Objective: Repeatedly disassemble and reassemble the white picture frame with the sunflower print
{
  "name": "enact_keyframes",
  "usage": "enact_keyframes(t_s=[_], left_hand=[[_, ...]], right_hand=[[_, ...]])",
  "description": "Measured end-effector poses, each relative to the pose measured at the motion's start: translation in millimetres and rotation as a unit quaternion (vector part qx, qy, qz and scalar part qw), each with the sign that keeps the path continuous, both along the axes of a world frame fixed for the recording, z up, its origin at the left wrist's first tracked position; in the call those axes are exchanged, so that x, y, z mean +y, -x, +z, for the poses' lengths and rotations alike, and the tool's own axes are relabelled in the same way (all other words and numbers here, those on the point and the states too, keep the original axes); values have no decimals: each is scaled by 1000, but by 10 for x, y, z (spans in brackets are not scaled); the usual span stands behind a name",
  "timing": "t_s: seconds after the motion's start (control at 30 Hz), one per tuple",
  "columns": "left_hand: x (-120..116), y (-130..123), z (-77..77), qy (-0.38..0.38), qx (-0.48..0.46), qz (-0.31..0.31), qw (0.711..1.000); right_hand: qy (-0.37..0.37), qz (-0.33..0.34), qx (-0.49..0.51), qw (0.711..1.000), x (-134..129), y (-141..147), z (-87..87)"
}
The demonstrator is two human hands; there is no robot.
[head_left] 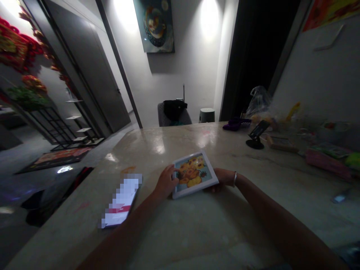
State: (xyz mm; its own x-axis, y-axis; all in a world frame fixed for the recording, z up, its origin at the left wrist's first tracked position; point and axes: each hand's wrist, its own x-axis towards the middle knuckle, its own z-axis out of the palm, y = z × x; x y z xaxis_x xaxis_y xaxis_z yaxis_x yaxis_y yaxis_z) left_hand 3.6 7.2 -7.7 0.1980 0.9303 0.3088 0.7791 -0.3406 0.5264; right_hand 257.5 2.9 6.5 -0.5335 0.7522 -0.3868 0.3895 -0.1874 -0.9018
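A white-framed picture of yellow and orange flowers is tilted over the marble table, its right side raised. My left hand grips its left edge, with fingers over the front. At the lower right corner, my right hand holds the frame from the side and underneath; its fingers are partly hidden behind it. A silver bracelet circles my right wrist. Left of my left hand lies a device with a bright, pixelated screen.
Toward the back right are a black stand, a purple item, a wooden frame, a clear plastic bag and a pink pouch. A grey chair with dark cloth is beyond the far edge.
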Motion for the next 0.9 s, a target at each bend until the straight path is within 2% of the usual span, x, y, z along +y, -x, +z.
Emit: enact_keyframes(t_s=[0.1, 0.2, 0.33, 0.4, 0.47, 0.57, 0.67, 0.77, 0.9], left_hand=[[-2, 25, 3, -5, 3, 16, 1000], [3, 37, -1, -9, -11, 7, 1000], [7, 28, 35, -7, -100, 7, 995], [-2, 19, 88, 5, -193, 17, 981], [-24, 5, 160, 34, -313, 3, 949], [-76, -29, 269, 119, -462, -78, 875], [-120, -62, 324, 187, -517, -149, 822], [-123, -74, 300, 227, -525, -171, 802], [-84, -59, 191, 246, -498, -157, 817]], right_hand=[[-52, -75, -80, 993, 75, -64, 34], [-113, -120, -152, 975, 119, -81, 31], [-225, -176, -190, 939, 117, -48, 48], [-249, -184, -125, 942, 89, -19, 79], [-232, -157, -5, 960, 43, 14, 115], [-179, -86, 166, 966, -27, 54, 151], [-153, -53, 252, 954, -54, 68, 147], [-127, -39, 290, 948, -33, 72, 97], [-102, -56, 256, 960, 24, 106, -17]])
